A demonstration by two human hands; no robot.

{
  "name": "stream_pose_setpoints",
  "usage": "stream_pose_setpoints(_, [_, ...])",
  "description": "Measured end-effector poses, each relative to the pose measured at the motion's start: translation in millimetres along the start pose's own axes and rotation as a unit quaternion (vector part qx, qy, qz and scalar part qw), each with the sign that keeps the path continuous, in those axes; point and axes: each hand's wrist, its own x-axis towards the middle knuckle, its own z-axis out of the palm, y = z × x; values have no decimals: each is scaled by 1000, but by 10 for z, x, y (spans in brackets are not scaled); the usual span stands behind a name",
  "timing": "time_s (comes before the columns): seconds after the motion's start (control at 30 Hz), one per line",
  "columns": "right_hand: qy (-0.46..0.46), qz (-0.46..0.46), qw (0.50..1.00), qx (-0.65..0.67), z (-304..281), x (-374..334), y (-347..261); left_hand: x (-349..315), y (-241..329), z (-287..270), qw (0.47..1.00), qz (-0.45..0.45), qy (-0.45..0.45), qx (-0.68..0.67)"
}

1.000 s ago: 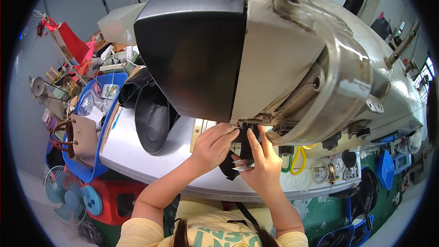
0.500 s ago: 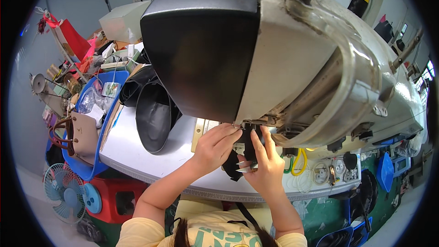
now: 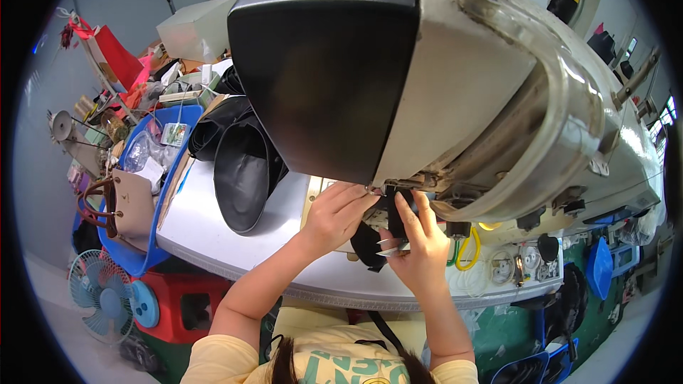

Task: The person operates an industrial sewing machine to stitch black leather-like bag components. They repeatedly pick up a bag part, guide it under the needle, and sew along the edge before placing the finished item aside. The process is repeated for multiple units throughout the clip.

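Observation:
The large head of a sewing machine (image 3: 455,99) hangs over my hands. A black piece of material (image 3: 400,219) lies beneath its needle area, and a loose black flap (image 3: 368,245) droops toward me. My left hand (image 3: 333,215) is closed, its fingertips pinched together beside the needle area; what they grip, if anything, is hidden. My right hand (image 3: 421,245) presses its extended index and middle fingers on the black piece. Tucked in that hand's palm are small thread snips (image 3: 393,247), silver blades pointing left. The stitching point itself is mostly covered by the machine and fingers.
Curved black pieces (image 3: 242,185) stand on the white table (image 3: 284,242) at left. Beyond them is a blue bin (image 3: 142,259) with a beige handbag (image 3: 134,203). Yellow-handled scissors (image 3: 467,250) and bobbins (image 3: 530,257) lie right. A fan (image 3: 107,291) and red stool (image 3: 188,306) stand lower left.
The whole view has shifted slightly. My right hand has drawn a little toward me over the black piece, its fingers sliding down; the left stays beside the needle area.

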Motion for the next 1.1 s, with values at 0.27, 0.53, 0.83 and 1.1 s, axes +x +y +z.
stream_pose_setpoints(0.27, [-17, 35, 999, 28, -7, -33, 107, 43, 31, -10, 999, 2, -8, 45])
stream_pose_setpoints(0.53, [-13, 46, 997, 68, 95, -83, 383, -85, 192, 27, 996, -43, -13, 71])
stream_pose_setpoints(0.83, [-8, 6, 999, 34, 79, -23, 440, -607, 36, 172, 904, -369, 100, -190])
stream_pose_setpoints(1.1, [46, -11, 999, -23, 164, -55, 457, -960, -520, -43, 402, -550, 18, -732])
